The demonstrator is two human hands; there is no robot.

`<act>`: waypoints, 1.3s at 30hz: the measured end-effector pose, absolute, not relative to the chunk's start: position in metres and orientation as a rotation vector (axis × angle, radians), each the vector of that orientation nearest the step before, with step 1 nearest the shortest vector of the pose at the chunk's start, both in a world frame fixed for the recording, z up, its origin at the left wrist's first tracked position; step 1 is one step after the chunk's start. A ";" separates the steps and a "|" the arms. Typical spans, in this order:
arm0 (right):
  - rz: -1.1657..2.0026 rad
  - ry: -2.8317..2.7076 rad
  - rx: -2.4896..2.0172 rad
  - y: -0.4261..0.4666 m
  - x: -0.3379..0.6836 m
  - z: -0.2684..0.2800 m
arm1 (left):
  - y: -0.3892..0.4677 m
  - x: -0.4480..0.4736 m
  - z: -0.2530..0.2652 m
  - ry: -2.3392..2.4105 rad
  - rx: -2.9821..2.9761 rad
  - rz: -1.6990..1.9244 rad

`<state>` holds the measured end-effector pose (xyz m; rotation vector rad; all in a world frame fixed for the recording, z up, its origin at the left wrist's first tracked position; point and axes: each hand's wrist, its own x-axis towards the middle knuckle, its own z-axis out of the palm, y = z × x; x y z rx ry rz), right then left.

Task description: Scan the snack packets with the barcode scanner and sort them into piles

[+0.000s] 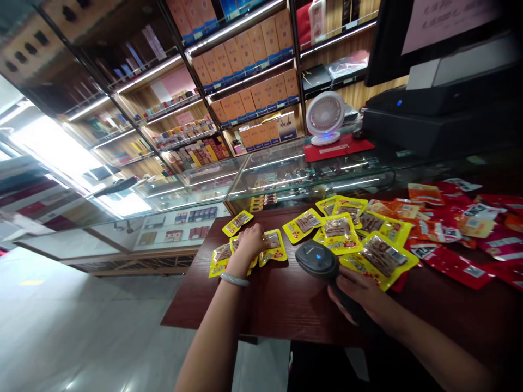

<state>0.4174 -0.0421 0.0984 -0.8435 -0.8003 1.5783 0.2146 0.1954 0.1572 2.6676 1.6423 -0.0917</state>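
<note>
My right hand [363,294] grips a black barcode scanner [316,260] by its handle, and a small blue light glows on the scanner's head. On the left, my left hand [251,240], with a pale bangle at the wrist, is curled over a yellow snack packet [274,251]; its fingertips are partly hidden. More yellow packets lie under and beside this hand, among them a packet [220,257] to its left and a single one [237,222] beyond it. A pile of yellow packets [337,227] lies just past the scanner. Brown food shows through their clear windows.
Red and orange packets [453,228] spread over the right of the dark wooden table [278,305]. Behind it are a glass display counter [281,169], a white fan [326,115] on a red mat [347,148], and a dark monitor [408,32]. Boxes [245,51] fill the shelves.
</note>
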 end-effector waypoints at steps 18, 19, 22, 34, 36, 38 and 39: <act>1.558 -0.851 -0.850 -0.046 0.421 0.089 | 0.180 0.225 0.152 1.325 2.439 0.165; 1.561 -0.848 -0.855 -0.047 0.421 0.089 | 0.176 0.223 0.152 1.292 2.403 0.277; 1.574 -0.846 -0.840 -0.048 0.421 0.093 | 0.163 0.221 0.157 1.223 2.336 0.492; 1.508 -0.878 -0.859 -0.046 0.416 0.107 | 0.154 0.245 0.163 1.223 2.102 0.798; 1.503 -0.861 -0.882 -0.045 0.414 0.108 | 0.156 0.256 0.159 1.116 1.910 0.861; 1.516 -0.859 -0.892 -0.046 0.413 0.108 | 0.157 0.258 0.158 0.981 1.850 0.871; 1.523 -0.860 -0.892 -0.046 0.413 0.107 | 0.157 0.252 0.160 0.976 1.893 0.862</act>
